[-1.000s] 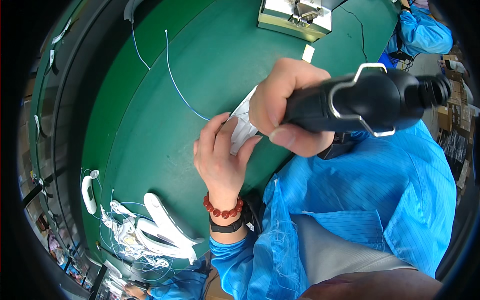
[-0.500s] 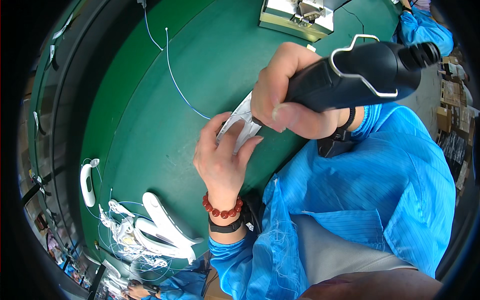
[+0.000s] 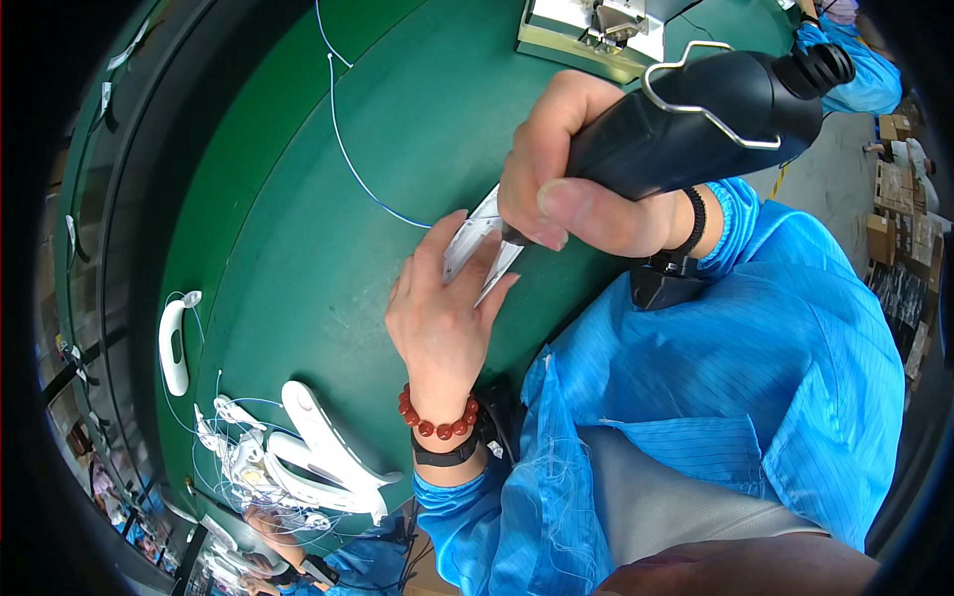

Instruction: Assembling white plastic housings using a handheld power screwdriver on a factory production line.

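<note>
My right hand (image 3: 596, 194) is wrapped round a black electric screwdriver (image 3: 686, 124) with a metal hanging loop. The tool slants down to the left, its tip end over a white plastic housing (image 3: 471, 240). Pressed on the green table, that housing lies between the spread thumb and fingers of my left hand (image 3: 437, 313), which holds it from the near left side. A thin blue-white wire (image 3: 345, 154) curves from the far side of the table to the housing. The screwdriver's very tip and any screw are hidden by my hands.
A metal fixture (image 3: 586, 40) stands at the far edge of the table. At the near left lies a heap of white housings (image 3: 323, 432) with tangled wires, and a single white housing (image 3: 173, 348) beyond it. A co-worker's hand (image 3: 273, 531) works at the lower left.
The screwdriver's rear end has swung slightly left, and the housing sits a little more upright under my fingers. The wire's far end has shifted. The co-worker's hand has moved up.
</note>
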A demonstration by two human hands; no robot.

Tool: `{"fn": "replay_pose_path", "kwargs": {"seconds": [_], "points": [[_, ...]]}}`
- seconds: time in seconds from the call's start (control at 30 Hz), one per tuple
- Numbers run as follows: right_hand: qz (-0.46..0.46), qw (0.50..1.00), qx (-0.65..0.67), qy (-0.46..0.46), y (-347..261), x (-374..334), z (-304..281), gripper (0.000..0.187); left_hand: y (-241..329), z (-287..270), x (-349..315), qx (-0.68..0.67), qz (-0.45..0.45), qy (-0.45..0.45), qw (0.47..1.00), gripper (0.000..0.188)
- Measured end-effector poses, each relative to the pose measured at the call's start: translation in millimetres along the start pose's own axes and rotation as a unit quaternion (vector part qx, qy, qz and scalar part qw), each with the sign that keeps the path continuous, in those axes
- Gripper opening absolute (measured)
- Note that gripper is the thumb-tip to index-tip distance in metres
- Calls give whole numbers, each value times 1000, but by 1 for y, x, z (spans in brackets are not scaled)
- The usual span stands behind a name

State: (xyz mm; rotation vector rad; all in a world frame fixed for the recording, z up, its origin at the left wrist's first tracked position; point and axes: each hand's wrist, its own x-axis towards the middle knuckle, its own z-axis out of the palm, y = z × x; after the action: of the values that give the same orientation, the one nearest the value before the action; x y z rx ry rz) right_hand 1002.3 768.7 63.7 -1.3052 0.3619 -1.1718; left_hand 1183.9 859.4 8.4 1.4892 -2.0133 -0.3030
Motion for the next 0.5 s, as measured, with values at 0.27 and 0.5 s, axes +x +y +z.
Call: {"fn": "replay_pose_path", "kwargs": {"seconds": [0.27, 0.5], "points": [[-28, 991, -89, -98, 0, 5, -10, 17, 3, 1, 2, 2, -8, 1, 1000, 41], [-87, 993, -24, -79, 14, 1, -6, 19, 1, 5, 2, 2, -21, -3, 1000, 40]]}}
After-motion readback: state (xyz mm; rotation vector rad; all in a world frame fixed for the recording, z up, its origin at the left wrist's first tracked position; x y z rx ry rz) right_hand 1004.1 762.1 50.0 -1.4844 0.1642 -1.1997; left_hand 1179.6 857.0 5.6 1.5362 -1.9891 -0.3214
